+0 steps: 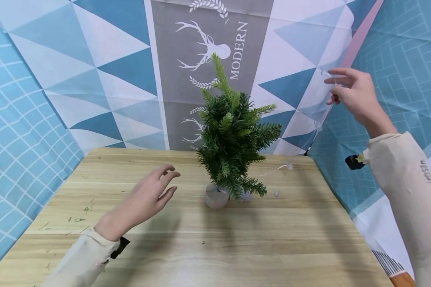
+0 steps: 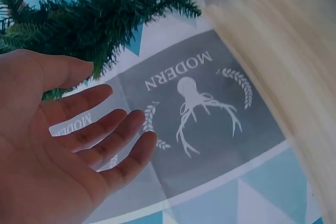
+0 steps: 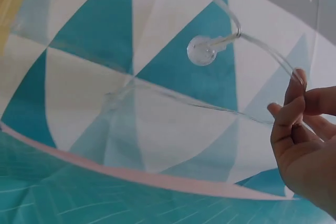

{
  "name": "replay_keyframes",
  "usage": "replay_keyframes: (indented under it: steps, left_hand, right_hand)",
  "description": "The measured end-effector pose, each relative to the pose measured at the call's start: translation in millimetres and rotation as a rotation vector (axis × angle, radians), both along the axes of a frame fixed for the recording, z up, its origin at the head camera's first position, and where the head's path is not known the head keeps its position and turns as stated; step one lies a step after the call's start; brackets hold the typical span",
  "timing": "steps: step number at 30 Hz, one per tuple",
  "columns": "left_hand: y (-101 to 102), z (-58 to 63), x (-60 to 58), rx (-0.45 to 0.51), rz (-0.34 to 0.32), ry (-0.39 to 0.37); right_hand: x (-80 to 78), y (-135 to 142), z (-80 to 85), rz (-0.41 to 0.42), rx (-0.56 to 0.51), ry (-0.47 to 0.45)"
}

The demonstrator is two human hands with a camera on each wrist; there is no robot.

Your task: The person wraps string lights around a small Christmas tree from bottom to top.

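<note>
A small artificial Christmas tree (image 1: pixel 230 143) stands upright on the table, its pale round base (image 1: pixel 216 197) showing below the branches. My right hand (image 1: pixel 359 93) is raised at the right, away from the tree. Between thumb and fingers it pinches the clear wire of a string of fairy lights (image 3: pixel 270 51). A clear round bulb (image 3: pixel 201 51) hangs from that wire in the right wrist view. To the left of the tree, my left hand (image 1: pixel 143 199) hovers over the table with relaxed, spread fingers and holds nothing. In the left wrist view, branches (image 2: pixel 105 24) appear beyond its thumb.
The wooden table (image 1: pixel 273 247) carries scattered green needle bits (image 1: pixel 80 219) at the left. Near the tree's right side lie a loose bulb (image 1: pixel 289 166) and another small clear piece (image 1: pixel 276 193). Patterned cloth (image 1: pixel 122 79) hangs behind and along both sides.
</note>
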State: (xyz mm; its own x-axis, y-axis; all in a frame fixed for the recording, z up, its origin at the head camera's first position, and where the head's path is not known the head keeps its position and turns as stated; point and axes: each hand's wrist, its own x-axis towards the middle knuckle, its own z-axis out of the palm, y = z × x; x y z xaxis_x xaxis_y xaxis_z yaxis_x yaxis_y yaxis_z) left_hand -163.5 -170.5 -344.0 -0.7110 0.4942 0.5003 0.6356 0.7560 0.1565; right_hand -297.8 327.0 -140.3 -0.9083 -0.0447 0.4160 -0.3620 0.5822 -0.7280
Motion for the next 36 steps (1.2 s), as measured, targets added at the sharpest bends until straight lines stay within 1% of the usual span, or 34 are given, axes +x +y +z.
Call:
replay_keyframes:
  steps: [6,13,17,21,25,27,30,32,34,36]
  left_hand:
    - [-6,14.0,-7.2,-0.02,0.0,0.005]
    - [-9,29.9,-16.2,-0.017,-0.022,0.001]
    - [-9,40.2,-24.8,-0.004,-0.043,0.012]
    - [-8,52.9,-38.1,0.014,-0.075,0.022]
    - [-7,71.5,-52.4,0.027,-0.062,-0.009]
    - [-7,83.6,-60.4,0.028,-0.033,-0.041]
    - [-7,104.1,-76.3,0.047,-0.014,-0.078]
    - [-8,117.5,-88.5,0.079,-0.018,-0.097]
    - [-8,129.9,-99.6,0.125,-0.032,-0.099]
    - [-9,140.2,-107.5,0.178,-0.03,-0.115]
  right_hand:
    - [-3.0,-16,16.3,-0.033,0.026,-0.004]
    - [-8.1,-28,28.9,-0.038,0.072,0.023]
    - [-11.7,-31,34.1,-0.043,0.089,0.031]
    - [-16.3,-36,39.3,-0.051,0.105,0.011]
    - [-20.6,-44,44.5,-0.022,0.118,-0.004]
    - [-21.5,-49,47.3,0.012,0.113,-0.005]
    - [-22.1,-58,52.7,0.079,0.099,0.005]
    - [-22.8,-65,57.5,0.127,0.092,0.007]
    - [-24.4,-76,62.5,0.177,0.082,0.001]
    - [-26.6,-90,66.7,0.225,0.078,-0.019]
